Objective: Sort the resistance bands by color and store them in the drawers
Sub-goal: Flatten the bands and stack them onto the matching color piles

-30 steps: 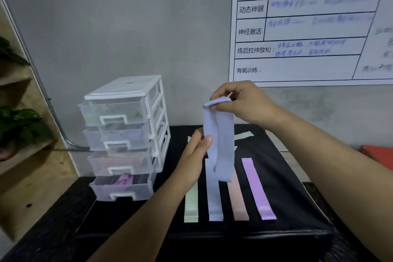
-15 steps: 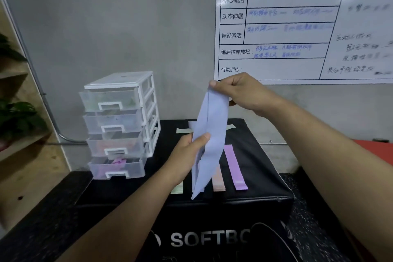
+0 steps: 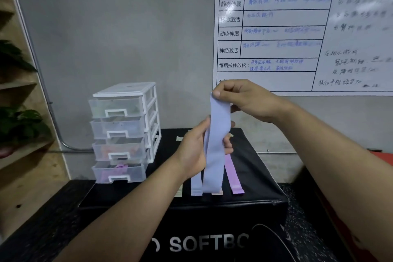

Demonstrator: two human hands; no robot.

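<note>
Item held: a pale blue-lavender resistance band (image 3: 215, 155), hanging upright in the air over the middle of the black box, its lower end low over the near ends of the bands lying there.
Right hand (image 3: 248, 100): thumb and forefinger pressed together on the top end of the held band, the other fingers curled behind it.
Left hand (image 3: 192, 153): wrapped round the band at mid-length, thumb along its left edge, fingertips (image 3: 228, 144) showing past its right edge.
Surface: a black padded box (image 3: 261, 178), white lettering "SOFTBC" on its near face.
Bands lying on the box: set side by side, running near to far. From left to right: a pale green band (image 3: 180, 192), only its near end showing; a second blue-lavender band (image 3: 195, 187); a peach band (image 3: 217, 193), mostly hidden behind the held one; a purple band (image 3: 232, 173).
Further band: a pale strip (image 3: 179, 138) at the far side of the box, partly hidden by the left hand.
Storage: a clear plastic drawer unit (image 3: 127, 91) with a white frame, four drawers, standing on the far left corner of the box.
Third drawer (image 3: 119, 150): holds something orange; shape unclear.
Bottom drawer (image 3: 119, 173): holds something purple.
Background, right: a whiteboard (image 3: 297, 34) with a printed table and blurred handwriting.
Background, left: a wooden shelf (image 3: 23, 149) with green leaves.
</note>
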